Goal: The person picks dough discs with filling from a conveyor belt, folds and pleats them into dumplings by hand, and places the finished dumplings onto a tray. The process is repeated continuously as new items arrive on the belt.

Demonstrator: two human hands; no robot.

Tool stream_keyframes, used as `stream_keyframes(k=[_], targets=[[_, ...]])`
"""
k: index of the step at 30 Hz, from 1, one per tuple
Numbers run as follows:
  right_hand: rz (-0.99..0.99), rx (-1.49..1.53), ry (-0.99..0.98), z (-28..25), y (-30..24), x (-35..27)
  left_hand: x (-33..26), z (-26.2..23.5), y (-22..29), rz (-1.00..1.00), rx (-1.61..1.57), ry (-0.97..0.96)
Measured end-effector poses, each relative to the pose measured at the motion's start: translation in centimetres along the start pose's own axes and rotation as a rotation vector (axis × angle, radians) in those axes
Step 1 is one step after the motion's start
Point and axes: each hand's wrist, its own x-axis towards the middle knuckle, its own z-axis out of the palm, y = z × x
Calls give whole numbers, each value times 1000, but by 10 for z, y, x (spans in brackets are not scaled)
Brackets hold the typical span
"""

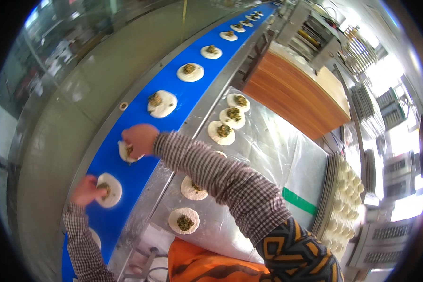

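On the blue conveyor belt point(138, 109) lies a row of flat white dough rounds topped with chopped green-brown filling. My left hand point(85, 191) grips the left edge of one dough round point(113, 184), one digit reaching onto its filling; it is slightly blurred. A little farther up the belt, my right hand point(143, 138) is closed over another dough round point(123, 151), its fingertips at the filling and partly hiding the round. Just beyond it, a dough round point(164, 105) lies untouched, its filling off to one side.
Beside the belt, a metal table point(268, 155) under clear plastic carries several filled rounds point(184, 221), some partly behind my right sleeve. Stacked trays of small dough pieces point(340, 207) stand at the right. A wood-sided cabinet point(291, 89) supports machinery farther back.
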Motion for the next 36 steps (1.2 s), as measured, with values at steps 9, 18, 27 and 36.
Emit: stream_keyframes(k=[9, 18, 27, 36], targets=[[214, 799, 433, -52, 32, -168, -88, 9, 49, -84, -245, 34], [640, 1037, 956, -111, 195, -335, 9, 175, 269, 280, -735, -800], [961, 246, 568, -87, 263, -365, 60, 336, 387, 634, 539, -499], [127, 93, 583, -117, 152, -200, 23, 136, 246, 680, 271, 664]])
